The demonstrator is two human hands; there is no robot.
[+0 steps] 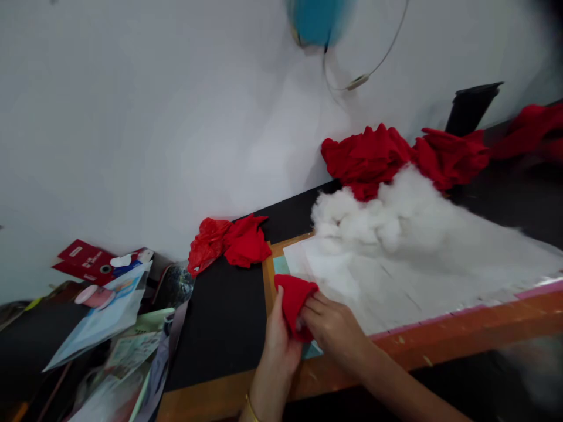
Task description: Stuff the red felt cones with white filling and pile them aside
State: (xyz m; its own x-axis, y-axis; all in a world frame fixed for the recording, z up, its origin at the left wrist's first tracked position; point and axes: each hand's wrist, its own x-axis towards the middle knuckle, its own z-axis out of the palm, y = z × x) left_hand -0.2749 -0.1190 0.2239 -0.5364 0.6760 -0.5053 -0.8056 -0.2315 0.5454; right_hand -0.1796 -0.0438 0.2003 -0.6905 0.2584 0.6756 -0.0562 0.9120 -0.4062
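A small red fabric piece is held up between my two hands, over the table's front edge. My left hand grips it from the left and below, its thumb along the side. At the right, my right hand has its fingers bent against the cloth's edge, with some fingertips hidden by the fabric. Beyond them, fluffy white stuffing is heaped on a white sheet. Crumpled red cloth lies behind the stuffing.
Red cloth and a red plastic bag sit near the wall. At the left are a red box, a pink roll and plastic packets. A black bin stands at the back right. A cable hangs on the wall.
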